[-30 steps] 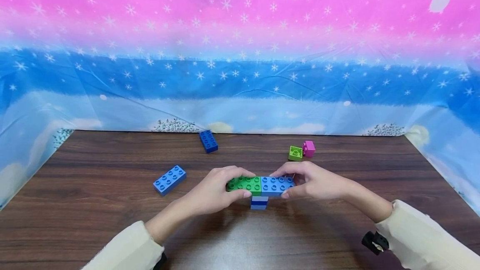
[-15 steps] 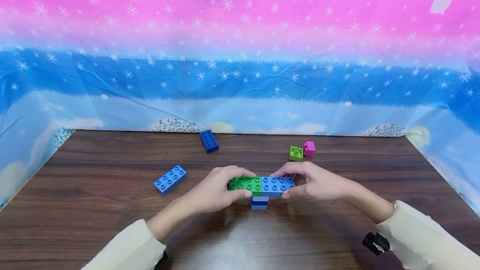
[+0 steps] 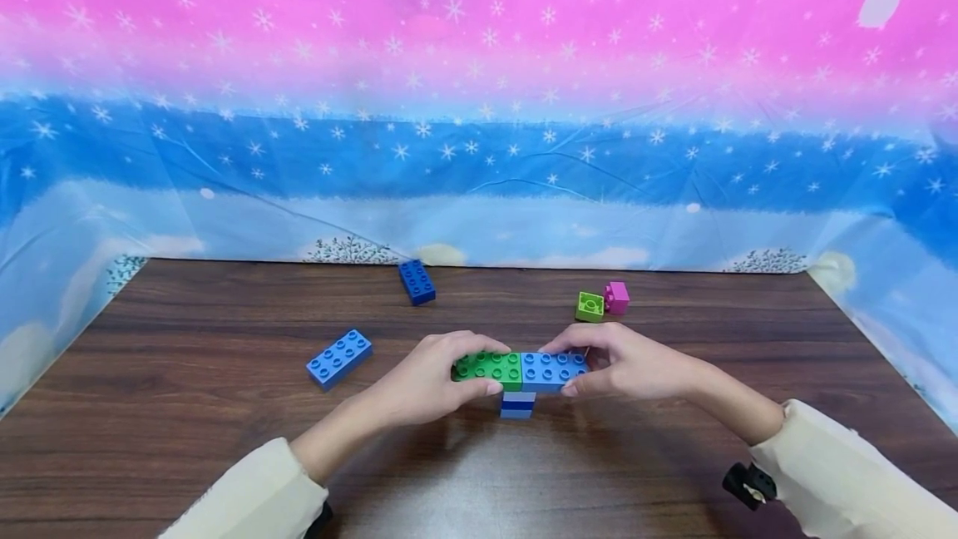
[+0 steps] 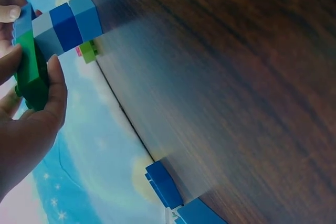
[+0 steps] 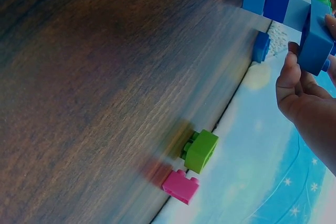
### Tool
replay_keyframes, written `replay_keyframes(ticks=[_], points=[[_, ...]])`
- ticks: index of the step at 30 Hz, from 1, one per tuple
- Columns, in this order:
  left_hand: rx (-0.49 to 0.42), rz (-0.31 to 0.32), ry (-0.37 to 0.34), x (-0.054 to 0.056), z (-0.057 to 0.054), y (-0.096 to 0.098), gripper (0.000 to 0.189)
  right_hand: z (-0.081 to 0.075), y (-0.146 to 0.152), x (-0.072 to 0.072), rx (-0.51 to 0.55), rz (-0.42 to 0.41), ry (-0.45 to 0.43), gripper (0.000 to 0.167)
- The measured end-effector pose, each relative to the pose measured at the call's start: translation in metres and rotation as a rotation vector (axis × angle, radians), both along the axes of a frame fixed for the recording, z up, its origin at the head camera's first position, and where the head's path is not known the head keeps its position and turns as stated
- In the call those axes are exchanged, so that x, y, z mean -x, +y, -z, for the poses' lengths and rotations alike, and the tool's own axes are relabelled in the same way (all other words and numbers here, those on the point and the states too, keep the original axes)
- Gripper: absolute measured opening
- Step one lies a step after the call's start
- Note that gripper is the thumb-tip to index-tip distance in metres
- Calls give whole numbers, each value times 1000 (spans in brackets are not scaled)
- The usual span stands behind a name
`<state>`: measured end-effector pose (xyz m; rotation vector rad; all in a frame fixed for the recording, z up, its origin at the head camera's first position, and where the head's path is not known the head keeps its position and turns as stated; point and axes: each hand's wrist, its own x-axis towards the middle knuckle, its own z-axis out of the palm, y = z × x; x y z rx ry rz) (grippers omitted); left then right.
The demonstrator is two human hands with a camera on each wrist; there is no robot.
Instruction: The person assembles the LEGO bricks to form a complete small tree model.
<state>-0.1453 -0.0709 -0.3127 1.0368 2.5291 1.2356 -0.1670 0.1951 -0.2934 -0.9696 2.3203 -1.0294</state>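
My left hand [image 3: 430, 381] grips a green toy brick [image 3: 490, 368] between thumb and fingers. Beside it, end to end, lies a light blue brick [image 3: 550, 368], which my right hand [image 3: 621, 363] pinches along its long sides. Both bricks sit level on top of a short column of stacked bricks [image 3: 517, 404], bridging out left and right. In the left wrist view the column shows a grey-blue, a dark blue [image 4: 67, 27] and a lighter blue brick, its foot on the table. My right fingers [image 5: 289, 80] curl at the light blue brick in the right wrist view.
On the wooden table [image 3: 224, 306], another light blue brick [image 3: 340, 359] lies left of my left hand. A dark blue brick [image 3: 417, 282] is near the back edge. A lime green brick [image 3: 590, 306] and a pink brick [image 3: 617, 297] lie behind my right hand. A patterned cloth [image 3: 479, 156] hangs behind.
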Motion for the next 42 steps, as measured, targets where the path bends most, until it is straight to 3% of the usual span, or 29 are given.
replay_keyframes(ticks=[14,24,35,42], points=[[39,13,15,1,-3,-1,35,0,0,0,18,-17,-5,37],[10,39,27,2,-5,-4,38,0,1,0,-4,-5,0,37],[4,-33,-6,2,-18,-13,42,-1,0,-1,14,-22,-1,37],[24,-109,82,2,-27,-31,41,-1,0,-1,10,-17,4,38]])
